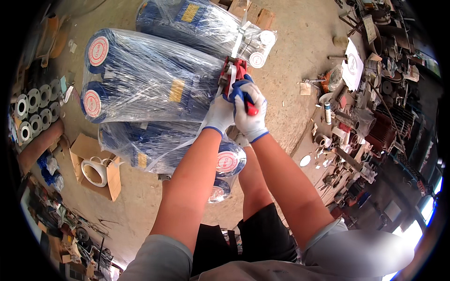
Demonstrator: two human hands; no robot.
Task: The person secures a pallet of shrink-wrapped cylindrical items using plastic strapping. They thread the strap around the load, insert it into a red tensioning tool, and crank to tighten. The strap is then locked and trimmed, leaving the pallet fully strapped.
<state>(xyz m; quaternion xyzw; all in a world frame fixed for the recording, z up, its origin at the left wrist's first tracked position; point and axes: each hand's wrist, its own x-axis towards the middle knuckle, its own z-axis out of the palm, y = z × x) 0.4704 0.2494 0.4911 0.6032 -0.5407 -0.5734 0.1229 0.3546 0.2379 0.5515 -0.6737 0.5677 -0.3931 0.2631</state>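
Both my hands wear white gloves with blue coating and meet at a red strapping tensioner (233, 70) at the edge of the plastic-wrapped bundle. My right hand (251, 112) is closed round its handle, whose red end pokes out below the fingers. My left hand (218, 113) is closed at the tool's near end; its fingertips are partly hidden. A white strap (242, 40) runs from the tool over the far wrapped blue cylinders (211, 21). Under the tool lies the middle wrapped bundle (150, 70), blue with round red-and-white end labels. A nearer wrapped bundle (161, 136) also has a strap across it.
A wooden pallet (262, 18) shows beneath the far bundle. On the left are a cardboard box (115, 180) with a white ring-shaped part, rows of metal flanges (33, 100) and a rusty pipe (40, 147). Scrap metal and parts (349, 126) clutter the right side.
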